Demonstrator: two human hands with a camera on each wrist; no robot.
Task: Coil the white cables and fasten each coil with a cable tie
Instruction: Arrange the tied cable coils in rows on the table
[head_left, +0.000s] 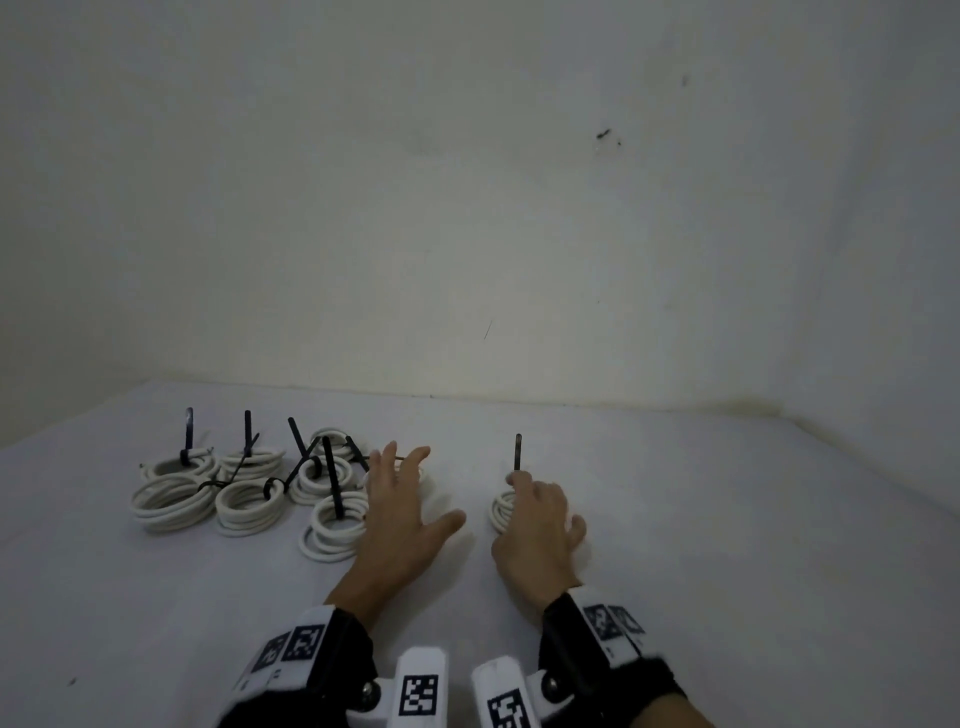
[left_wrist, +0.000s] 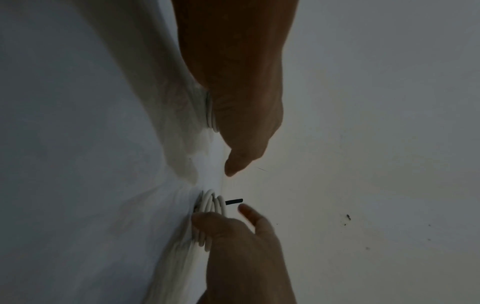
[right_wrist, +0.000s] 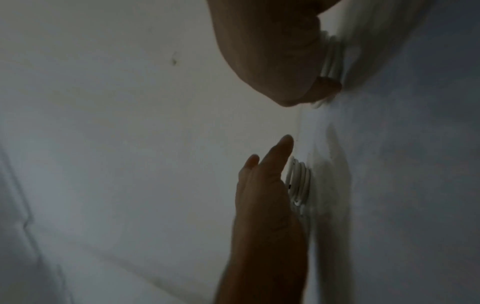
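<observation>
My right hand (head_left: 540, 514) grips a white cable coil (head_left: 503, 512) lying on the white surface, right of centre. A black cable tie (head_left: 518, 452) stands up from that coil just beyond my index finger. The right wrist view shows my thumb (right_wrist: 327, 84) curled against the coil's side (right_wrist: 332, 59). My left hand (head_left: 400, 493) is flat with spread, straight fingers over another white coil (right_wrist: 298, 181) at the right end of the pile. That coil is mostly hidden in the head view. The two hands are a short gap apart.
Several tied white coils (head_left: 249, 499) with black tie tails sticking up are bunched at the left. The white cloth surface (head_left: 727, 519) meets a pale wall (head_left: 467, 260) close behind, and a second wall closes in at the right.
</observation>
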